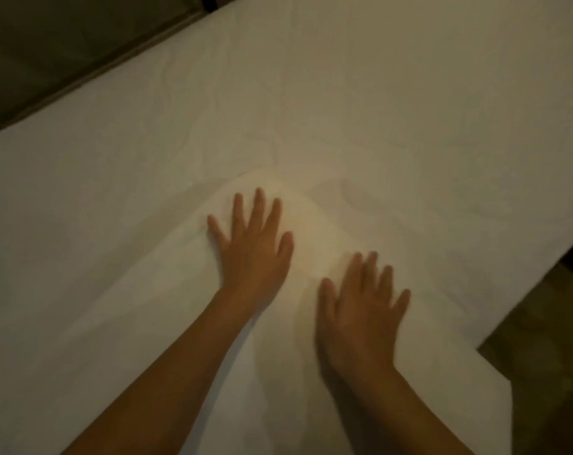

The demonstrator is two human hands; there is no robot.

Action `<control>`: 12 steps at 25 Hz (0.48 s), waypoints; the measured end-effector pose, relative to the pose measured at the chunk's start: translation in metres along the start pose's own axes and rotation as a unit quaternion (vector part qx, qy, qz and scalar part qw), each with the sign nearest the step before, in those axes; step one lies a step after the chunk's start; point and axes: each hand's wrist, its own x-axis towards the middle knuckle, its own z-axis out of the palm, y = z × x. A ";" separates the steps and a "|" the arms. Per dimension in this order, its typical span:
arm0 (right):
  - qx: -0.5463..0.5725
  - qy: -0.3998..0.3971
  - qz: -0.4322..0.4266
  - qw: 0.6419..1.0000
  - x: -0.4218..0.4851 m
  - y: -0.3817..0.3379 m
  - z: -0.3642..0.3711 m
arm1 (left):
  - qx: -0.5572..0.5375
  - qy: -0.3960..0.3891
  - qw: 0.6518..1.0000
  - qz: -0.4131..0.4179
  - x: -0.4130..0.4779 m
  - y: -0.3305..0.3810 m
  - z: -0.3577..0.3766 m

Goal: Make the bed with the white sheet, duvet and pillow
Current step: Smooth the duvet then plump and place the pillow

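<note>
The left grip (254, 249) and right grip (360, 311) are pressing, splayed flat and holding nothing, on the wrinkled white fabric sheet (306, 229), apparently smoothing it out.

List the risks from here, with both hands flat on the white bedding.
1. The left hand and right hand press open on a raised fold; pushing outward may shift it into the creases beyond.
2. The right hand sits near the bed's edge; a sweep could drag the white bedding off that side.
</note>
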 end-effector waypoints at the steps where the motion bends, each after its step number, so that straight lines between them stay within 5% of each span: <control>1: -0.004 0.018 -0.005 1.000 0.000 -0.005 0.011 | 0.009 0.003 1.000 0.023 0.006 0.011 0.007; 9: 0.050 0.061 0.065 0.995 0.007 0.012 0.043 | 0.014 0.062 0.997 0.034 0.012 0.028 0.042; 12: 0.068 0.097 -0.005 0.993 -0.012 -0.027 0.036 | -0.029 0.076 0.982 0.169 0.010 0.025 0.024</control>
